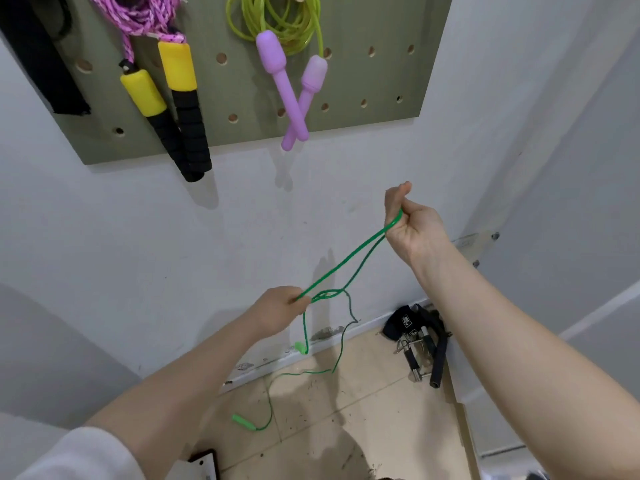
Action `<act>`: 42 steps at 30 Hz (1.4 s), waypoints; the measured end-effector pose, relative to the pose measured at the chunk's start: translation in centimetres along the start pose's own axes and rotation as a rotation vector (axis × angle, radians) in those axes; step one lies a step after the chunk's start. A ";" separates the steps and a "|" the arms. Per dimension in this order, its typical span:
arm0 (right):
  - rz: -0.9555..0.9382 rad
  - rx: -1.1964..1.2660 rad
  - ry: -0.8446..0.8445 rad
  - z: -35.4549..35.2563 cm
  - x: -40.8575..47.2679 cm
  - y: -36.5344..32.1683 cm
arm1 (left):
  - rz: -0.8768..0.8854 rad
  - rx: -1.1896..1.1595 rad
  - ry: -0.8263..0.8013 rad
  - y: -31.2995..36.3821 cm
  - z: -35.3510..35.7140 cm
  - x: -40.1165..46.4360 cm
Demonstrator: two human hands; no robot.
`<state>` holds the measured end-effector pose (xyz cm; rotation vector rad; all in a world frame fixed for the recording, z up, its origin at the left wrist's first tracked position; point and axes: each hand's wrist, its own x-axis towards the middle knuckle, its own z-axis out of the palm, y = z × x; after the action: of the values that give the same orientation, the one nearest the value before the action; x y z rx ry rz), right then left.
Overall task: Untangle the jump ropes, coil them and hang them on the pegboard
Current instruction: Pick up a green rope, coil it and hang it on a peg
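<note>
A thin green jump rope [349,263] stretches between both hands in front of the wall. My right hand [414,223] is raised and pinches a doubled loop of it. Lower and to the left, my left hand [277,310] grips the strands where they cross. From there the rope hangs down; one green handle [300,348] dangles near the skirting and the other green handle [244,421] lies on the floor. On the olive pegboard [346,84] hang a coiled pink rope [138,15] with yellow-black handles and a coiled yellow-green rope [277,22] with lilac handles.
A pile of black straps and metal clips [420,341] lies on the tiled floor against the wall at right. A black strap [38,53] hangs at the pegboard's left edge. Pegboard holes to the right of the lilac handles are bare.
</note>
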<state>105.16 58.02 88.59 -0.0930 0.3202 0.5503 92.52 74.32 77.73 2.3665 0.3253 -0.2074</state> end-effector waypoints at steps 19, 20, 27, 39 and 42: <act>0.222 -1.799 -0.251 -10.4 -2.2 2.6 | -0.121 -1.787 0.251 6.4 -6.6 1.7; 0.187 -1.658 -0.187 -9.9 -2.2 2.4 | -0.145 -1.653 0.209 6.2 -5.4 1.7; -0.011 -1.058 0.093 -6.1 -1.8 0.6 | -0.173 -1.175 -0.213 8.6 4.1 -0.4; -0.041 -1.586 0.384 -8.3 -0.5 -8.2 | 0.032 -1.010 -0.196 9.9 5.3 -0.3; -0.141 -1.895 0.060 -9.3 -0.9 -8.4 | 0.060 -1.010 -0.268 11.8 5.3 -0.2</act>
<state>106.33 48.83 80.14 -1.9424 -0.2542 0.5414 95.48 62.34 81.59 1.3294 0.1634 -0.2510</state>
